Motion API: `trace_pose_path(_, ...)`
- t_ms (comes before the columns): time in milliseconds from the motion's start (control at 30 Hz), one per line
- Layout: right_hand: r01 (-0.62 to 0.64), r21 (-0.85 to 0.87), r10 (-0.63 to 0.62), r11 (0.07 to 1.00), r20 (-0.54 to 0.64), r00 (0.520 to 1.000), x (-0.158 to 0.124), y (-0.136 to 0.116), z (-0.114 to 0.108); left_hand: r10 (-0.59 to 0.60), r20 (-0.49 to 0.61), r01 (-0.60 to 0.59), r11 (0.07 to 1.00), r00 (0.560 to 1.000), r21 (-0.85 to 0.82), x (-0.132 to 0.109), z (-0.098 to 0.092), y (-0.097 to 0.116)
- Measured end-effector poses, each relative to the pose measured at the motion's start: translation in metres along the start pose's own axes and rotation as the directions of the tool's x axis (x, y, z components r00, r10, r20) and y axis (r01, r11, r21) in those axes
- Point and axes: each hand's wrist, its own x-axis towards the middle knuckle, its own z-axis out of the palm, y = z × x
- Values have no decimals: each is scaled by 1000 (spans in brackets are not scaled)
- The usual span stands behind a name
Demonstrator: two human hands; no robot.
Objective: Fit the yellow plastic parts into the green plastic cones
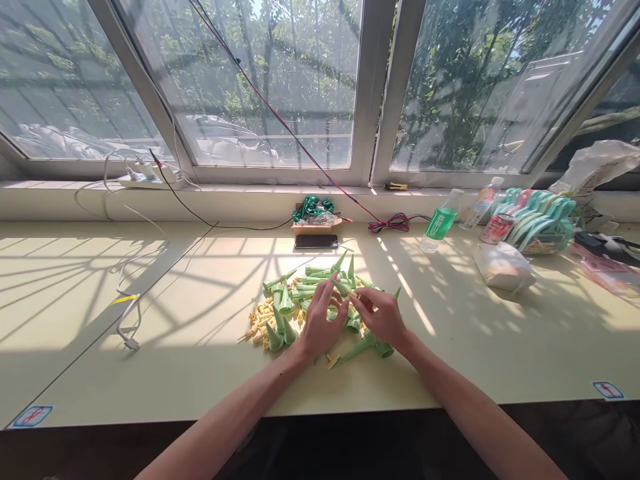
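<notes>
The left hand (320,320) holds 1 green cone (342,289) between thumb and fingers, above the pile, with the tip pointing away and to the left. The right hand (383,317) is pinched narrow at the cone's near end, where it appears to hold a yellow piece (352,297); the fingertips hide the exact contact.

Recommended handling: steady the cone by its body, align the 2 parts on 1 axis, and press straight. A tilted push could jam or slip.

Materials: the loose cones (275,339) look like smooth, matte plastic, tapering from round collars to points. The pegs (263,313), small and stemmed, lie mostly at the pile's left on the pale, flat table (200,373).
</notes>
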Motion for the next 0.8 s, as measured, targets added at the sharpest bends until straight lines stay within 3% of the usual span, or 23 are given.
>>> trace_pose_path(167, 91, -141, -121, 986, -228, 966, 2, -5, -9, 2, -18, -2, 1000, 1000, -1, -1, 0, -1)
trace_pose_path(267, 42, -208, -129, 977, -426, 896, 4, -1, -18, 2, -11, -2, 1000, 1000, 21, -2, 1, -3)
trace_pose_path(400, -140, -161, 3, 977, -647, 763, 9, 13, -30, 11, 14, -11, 999, 1000, 31, -2, 2, -3)
trace_pose_path(600, -252, 94, 246, 963, -684, 687, 18, 34, -36, 24, 27, -25, 999, 999, 25, -1, 1, -2)
trace_pose_path(800, -316, 266, 413, 911, -608, 678, 24, 52, -38, 44, 20, -45, 998, 999, 49, -1, 2, -1)
